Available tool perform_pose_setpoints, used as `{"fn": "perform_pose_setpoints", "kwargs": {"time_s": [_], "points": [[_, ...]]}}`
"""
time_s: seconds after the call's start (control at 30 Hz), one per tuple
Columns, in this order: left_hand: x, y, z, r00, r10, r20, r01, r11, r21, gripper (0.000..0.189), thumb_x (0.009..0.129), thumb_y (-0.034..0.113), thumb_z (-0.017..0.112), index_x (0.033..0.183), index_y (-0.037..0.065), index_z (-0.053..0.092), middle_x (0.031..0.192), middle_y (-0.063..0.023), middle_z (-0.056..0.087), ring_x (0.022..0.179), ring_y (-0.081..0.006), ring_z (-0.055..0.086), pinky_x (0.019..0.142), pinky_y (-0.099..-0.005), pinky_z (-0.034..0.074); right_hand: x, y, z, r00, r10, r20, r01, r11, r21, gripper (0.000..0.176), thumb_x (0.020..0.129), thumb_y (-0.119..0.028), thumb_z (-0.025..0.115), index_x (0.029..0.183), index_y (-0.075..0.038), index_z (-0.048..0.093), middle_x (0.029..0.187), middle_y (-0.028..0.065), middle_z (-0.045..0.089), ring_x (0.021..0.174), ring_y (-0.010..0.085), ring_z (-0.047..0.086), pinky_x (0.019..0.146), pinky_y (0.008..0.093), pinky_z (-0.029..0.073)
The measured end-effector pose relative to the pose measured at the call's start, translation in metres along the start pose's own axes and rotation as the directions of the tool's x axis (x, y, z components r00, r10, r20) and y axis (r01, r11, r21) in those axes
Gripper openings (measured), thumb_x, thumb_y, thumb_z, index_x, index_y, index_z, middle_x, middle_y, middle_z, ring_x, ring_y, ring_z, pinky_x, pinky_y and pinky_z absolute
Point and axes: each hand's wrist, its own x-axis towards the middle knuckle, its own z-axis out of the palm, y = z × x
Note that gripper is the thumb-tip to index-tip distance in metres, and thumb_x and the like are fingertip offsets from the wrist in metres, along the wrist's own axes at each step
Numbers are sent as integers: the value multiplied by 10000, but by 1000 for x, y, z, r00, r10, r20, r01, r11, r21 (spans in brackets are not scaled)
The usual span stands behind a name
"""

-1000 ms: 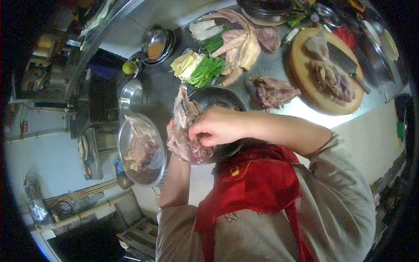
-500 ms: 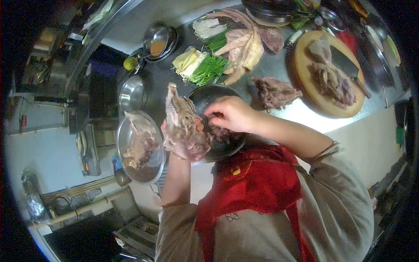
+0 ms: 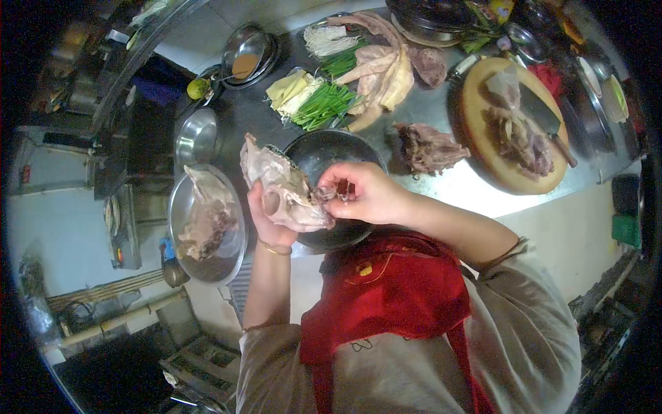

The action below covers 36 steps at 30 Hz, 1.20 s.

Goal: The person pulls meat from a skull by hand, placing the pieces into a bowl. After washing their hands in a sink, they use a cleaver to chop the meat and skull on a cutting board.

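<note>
My left hand (image 3: 270,224) is closed around a pale animal skull bone (image 3: 279,185) with a row of teeth along one edge. An eye-socket-like hollow faces up toward me. At the bone's right end, the fingers of my right hand (image 3: 369,192) pinch a dark scrap of meat (image 3: 327,194). Both hands are above the near part of a dark round bowl (image 3: 329,146); my right hand and the bone hide much of its inside. To the left, a clear bowl (image 3: 241,238) contains another meaty bone piece (image 3: 207,224).
Beyond the bowl lie green chives (image 3: 324,107) and pale strips of meat (image 3: 386,76). A dark meaty bone chunk (image 3: 429,148) rests on the metal counter. On the right, a round chopping board (image 3: 483,148) holds meat scraps and a cleaver (image 3: 541,110). Metal bowls (image 3: 196,138) stand at left.
My left hand has tipped the skull bone over, so its hollow side shows and its narrow end points up-left. My right hand has come out of the dark bowl's middle to the bone's end.
</note>
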Motion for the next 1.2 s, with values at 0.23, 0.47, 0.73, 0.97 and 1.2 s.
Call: {"fn": "perform_pose_setpoints", "kwargs": {"time_s": [0.23, 0.47, 0.73, 0.97, 1.2], "points": [[-5, 1, 9, 998, 48, 43, -52, 996, 75, 587, 874, 460, 543, 1310, 78, 458, 1175, -104, 596, 1037, -275, 603, 882, -419, 501, 3, -10, -15, 976, -8, 218, 20, 998, -53, 253, 740, -62, 726, 927, -39, 557, 808, 32, 565, 724, 106, 509, 640, 265, 444], [-4, 3, 15, 996, 74, 53, -77, 995, 68, 605, 865, 454, 565, 1324, 79, 443, 1171, -108, 596, 1028, -278, 608, 870, -421, 509, 5, -15, -15, 971, -29, 237, 44, 997, -59, 222, 741, -64, 723, 884, -35, 557, 750, 38, 566, 678, 115, 509, 609, 281, 437], [-6, 1, 11, 997, 50, 65, -54, 997, 49, 587, 874, 440, 558, 1330, 88, 447, 1189, -107, 597, 1045, -280, 604, 886, -426, 505, 3, -16, -19, 943, -25, 332, 38, 999, -33, 141, 765, -39, 696, 846, -35, 580, 705, 19, 573, 658, 96, 513, 604, 270, 433], [-7, 2, 4, 994, -45, 96, 63, 980, -189, 564, 884, 464, 514, 1316, 102, 487, 1211, -97, 598, 1068, -300, 593, 904, -470, 491, 4, -15, -13, 946, 66, 319, -181, 921, 345, 129, 792, -7, 668, 858, -51, 567, 730, -50, 534, 670, 40, 469, 626, 218, 409], [-6, -7, -35, 978, -153, 139, 192, 924, -330, 610, 877, 549, 486, 1317, 127, 499, 1209, -98, 593, 1073, -316, 586, 899, -477, 489, 6, 53, -14, 999, -36, 15, 36, 999, -21, 120, 770, -106, 682, 842, -38, 615, 766, 39, 607, 712, 172, 584, 681, 315, 489]]}}
